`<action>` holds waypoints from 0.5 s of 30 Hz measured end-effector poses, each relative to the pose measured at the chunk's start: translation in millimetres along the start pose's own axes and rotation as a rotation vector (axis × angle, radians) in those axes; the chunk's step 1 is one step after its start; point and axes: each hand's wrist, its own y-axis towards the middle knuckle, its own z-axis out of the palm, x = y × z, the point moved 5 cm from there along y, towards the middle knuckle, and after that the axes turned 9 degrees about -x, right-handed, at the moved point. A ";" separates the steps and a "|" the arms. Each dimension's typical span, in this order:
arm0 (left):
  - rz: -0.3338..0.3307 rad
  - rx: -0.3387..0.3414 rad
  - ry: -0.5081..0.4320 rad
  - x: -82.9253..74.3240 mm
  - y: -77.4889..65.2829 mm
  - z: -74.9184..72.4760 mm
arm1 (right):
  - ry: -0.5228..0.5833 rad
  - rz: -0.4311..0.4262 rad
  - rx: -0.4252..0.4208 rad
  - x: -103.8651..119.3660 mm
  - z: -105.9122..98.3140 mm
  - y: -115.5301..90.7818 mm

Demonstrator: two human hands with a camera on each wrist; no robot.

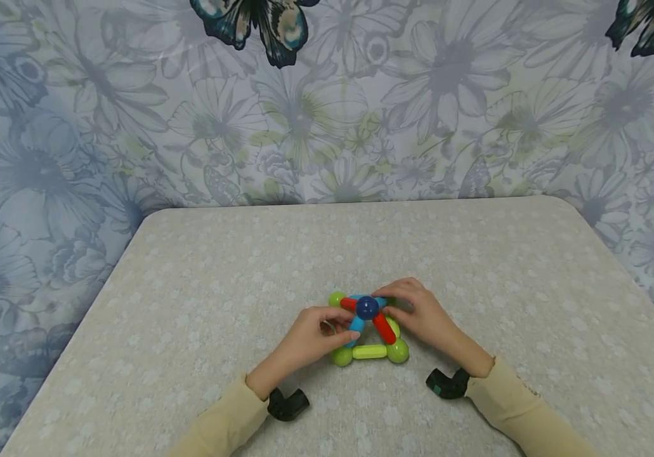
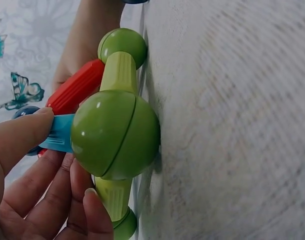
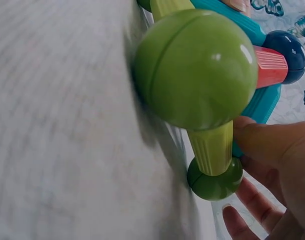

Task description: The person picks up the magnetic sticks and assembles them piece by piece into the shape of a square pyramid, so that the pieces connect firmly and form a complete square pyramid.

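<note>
A pyramid of rods and balls stands on the table, topped by a dark blue ball (image 1: 367,308). Its base has green balls (image 1: 398,350) joined by yellow-green rods (image 1: 369,351). Red rods (image 1: 384,329) and blue rods slope up to the top ball. On the left side, my left hand (image 1: 311,333) pinches a blue rod (image 2: 61,133) just above a large green ball (image 2: 115,135). My right hand (image 1: 422,311) pinches another blue rod (image 3: 264,106) at the back right, its thumb and fingers near the top ball. That hand partly hides the back right corner.
The table (image 1: 235,266) has a pale patterned cover, and its far edge meets a flowered wall (image 1: 327,127). Black wrist-worn devices (image 1: 288,405) hang by both cuffs, close to the tabletop.
</note>
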 end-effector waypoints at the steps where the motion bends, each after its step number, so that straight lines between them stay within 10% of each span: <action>1: -0.001 0.000 -0.001 -0.5 0.4 -0.3 | 0.000 0.002 0.001 0.0 -0.2 0.2; 15: 0.020 0.004 -0.004 -1.7 -1.2 0.8 | 0.130 -0.045 0.184 6.1 -1.7 -13.4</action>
